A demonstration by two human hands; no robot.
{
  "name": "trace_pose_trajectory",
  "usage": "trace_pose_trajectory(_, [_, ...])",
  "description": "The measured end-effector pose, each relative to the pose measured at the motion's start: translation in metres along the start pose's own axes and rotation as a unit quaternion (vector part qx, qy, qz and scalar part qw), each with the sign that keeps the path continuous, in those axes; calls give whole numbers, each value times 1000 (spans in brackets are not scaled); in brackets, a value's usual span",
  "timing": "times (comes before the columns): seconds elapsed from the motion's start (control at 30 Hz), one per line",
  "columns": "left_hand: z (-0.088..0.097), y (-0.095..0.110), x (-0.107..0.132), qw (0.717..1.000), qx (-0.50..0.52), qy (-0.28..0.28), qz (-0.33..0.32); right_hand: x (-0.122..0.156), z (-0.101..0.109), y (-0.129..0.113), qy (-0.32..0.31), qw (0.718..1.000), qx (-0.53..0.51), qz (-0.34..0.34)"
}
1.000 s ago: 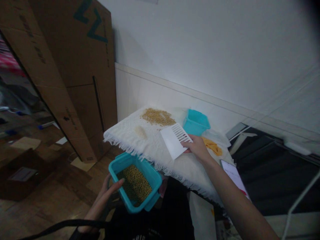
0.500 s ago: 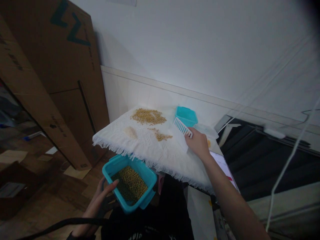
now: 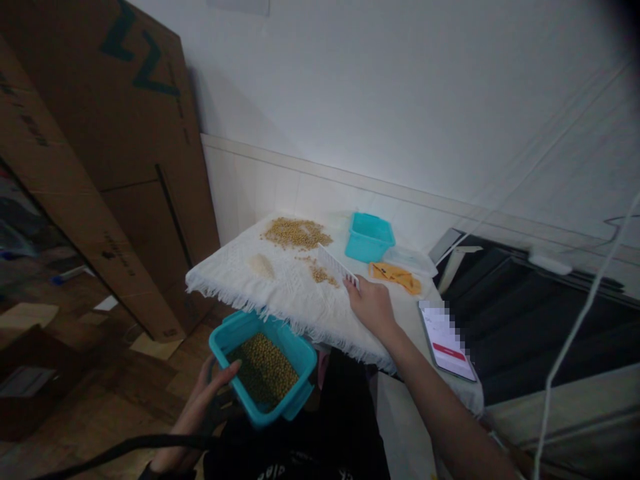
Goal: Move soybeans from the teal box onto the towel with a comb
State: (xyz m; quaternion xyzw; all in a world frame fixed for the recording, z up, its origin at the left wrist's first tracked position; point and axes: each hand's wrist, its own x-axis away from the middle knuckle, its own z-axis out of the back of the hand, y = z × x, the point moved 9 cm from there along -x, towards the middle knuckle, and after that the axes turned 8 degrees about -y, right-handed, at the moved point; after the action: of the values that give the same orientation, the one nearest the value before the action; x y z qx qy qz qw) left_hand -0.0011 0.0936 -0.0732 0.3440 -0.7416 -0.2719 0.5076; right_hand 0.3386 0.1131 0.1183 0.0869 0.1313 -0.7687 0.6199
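My left hand [image 3: 214, 383] grips a turquoise plastic container [image 3: 299, 395] by its left side, thumb over the rim. Yellow soybeans [image 3: 273, 363] lie inside it, partly in shadow; it is held below the table's fringed front edge. Over the cloth, my right hand [image 3: 376, 305] is closed on one end of a white slotted plastic scraper [image 3: 336, 263], seen nearly edge-on. The scraper is beside a small patch of soybeans [image 3: 323, 276]. A larger spread of soybeans [image 3: 295, 233] lies farther back, and a small pale heap of fine grains [image 3: 262, 266] sits to the left.
A second turquoise container [image 3: 369, 248] stands at the back of the white fringed cloth [image 3: 300, 300]. Beside it are a clear lid [image 3: 410, 259] and an orange packet [image 3: 395, 276]. A phone [image 3: 447, 343] lies at right. A tall cardboard box [image 3: 135, 167] rises at left.
My right hand has moved left and toward me with the scraper, lowering it to the small soybean patch. The orange packet and phone are now uncovered. My left hand is almost unmoved.
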Motion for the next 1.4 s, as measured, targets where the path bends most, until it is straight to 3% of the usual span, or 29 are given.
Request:
trace_pose_trajectory(0.3, [-6, -13, -4, 999, 23, -34, 6, -2, 3, 43, 63, 996, -56, -26])
trace_pose_trajectory(0.43, [-24, -25, 0, 997, 41, -65, 18, 8, -4, 49, 48, 995, -80, -24])
trace_pose_trajectory(0.63, [-54, -37, 12, 994, 45, -91, 39, 46, 24, 68, 134, 985, -52, -95])
trace_pose_trajectory(0.73, [-66, -37, 20, 993, 42, -105, 34, 76, 33, 58, 162, 982, 4, -94])
trace_pose_trajectory(0.83, [-72, -34, 29, 993, 37, -107, 27, 95, 34, 30, 185, 981, 34, -41])
trace_pose_trajectory(0.93, [-72, -28, 34, 995, 20, -97, 18, 101, 34, 2, 212, 976, 44, 17])
trace_pose_trajectory(1.07, [-68, -24, 33, 996, 16, -88, 14, 99, 36, -18, 239, 969, 41, 51])
trace_pose_trajectory(1.4, [-56, -25, 23, 999, 2, -51, 19, 108, 40, -6, 256, 966, 34, 34])
